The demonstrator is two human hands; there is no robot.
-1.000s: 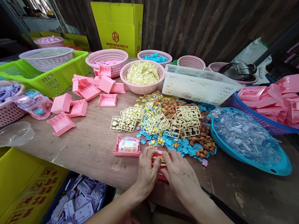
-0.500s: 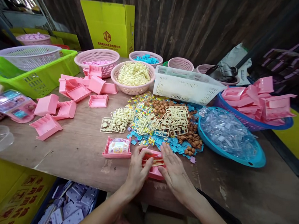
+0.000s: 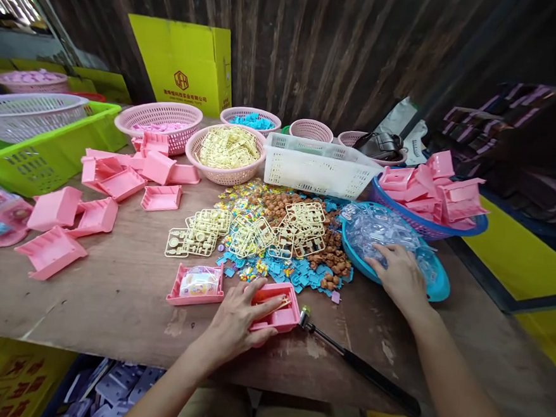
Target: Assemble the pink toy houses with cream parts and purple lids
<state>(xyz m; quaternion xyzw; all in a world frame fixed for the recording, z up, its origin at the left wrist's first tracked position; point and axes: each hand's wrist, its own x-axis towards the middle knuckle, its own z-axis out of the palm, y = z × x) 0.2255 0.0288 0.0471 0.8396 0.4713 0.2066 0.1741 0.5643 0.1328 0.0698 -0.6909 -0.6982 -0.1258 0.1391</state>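
Note:
My left hand grips a small pink tray with thin parts inside, at the near edge of the wooden table. A second pink tray holding a pale wrapped item sits just to its left. My right hand reaches into the blue bowl of clear plastic shells, fingers curled over the pile. A small hammer with a black handle lies on the table between my hands.
Cream sprues, blue bits and brown beads are heaped mid-table. Loose pink trays lie to the left. Baskets, a white crate, a green crate and a yellow box stand behind. A basket of pink trays sits at right.
My right hand left the pink tray and moved right into the blue bowl of clear shells. My left hand stays on the tray. The hammer now shows. My view swung right.

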